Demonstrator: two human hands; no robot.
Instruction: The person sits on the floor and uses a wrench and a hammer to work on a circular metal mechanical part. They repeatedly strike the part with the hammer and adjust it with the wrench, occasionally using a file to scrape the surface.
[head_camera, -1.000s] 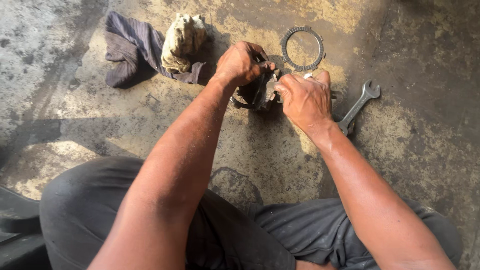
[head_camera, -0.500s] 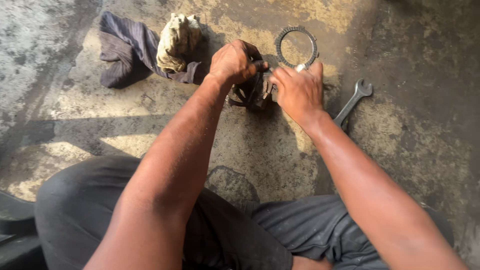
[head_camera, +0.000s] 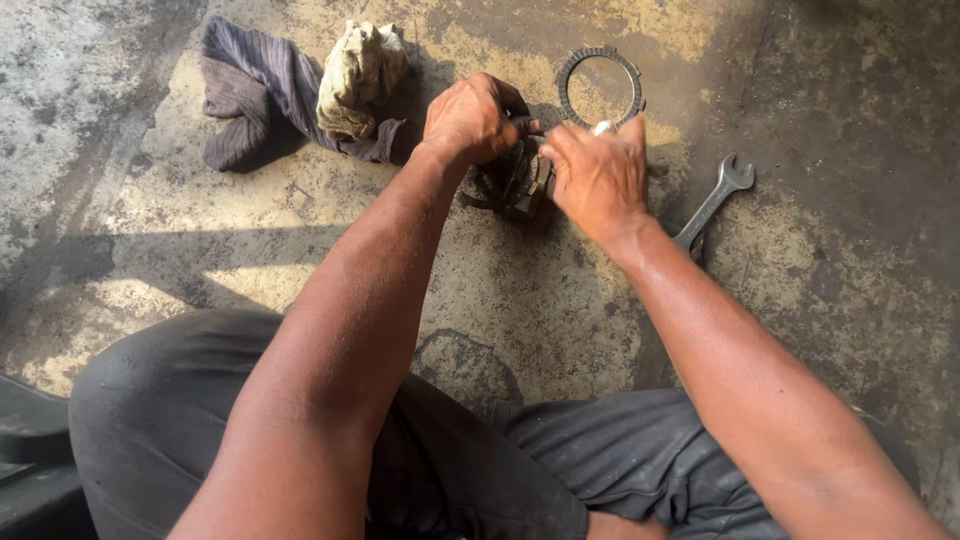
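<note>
My left hand (head_camera: 468, 120) is closed over the top of a dark, greasy round metal part (head_camera: 508, 182) that stands on the stained concrete floor. My right hand (head_camera: 598, 172) presses against the same part from the right, its fingers closed around a small light metal piece (head_camera: 603, 128); what that piece is stays unclear. Most of the dark part is hidden behind both hands. A toothed metal ring (head_camera: 599, 88) lies flat on the floor just beyond my right hand.
An open-ended spanner (head_camera: 712, 202) lies on the floor to the right of my right wrist. A dark purple cloth (head_camera: 252, 92) with a crumpled dirty rag (head_camera: 360, 72) on it lies at the back left. My knees in dark trousers (head_camera: 180, 400) fill the foreground.
Both hands stay on the dark part. My right hand has turned a little and lifted, showing the small light piece at its fingertips. The view has shifted slightly.
</note>
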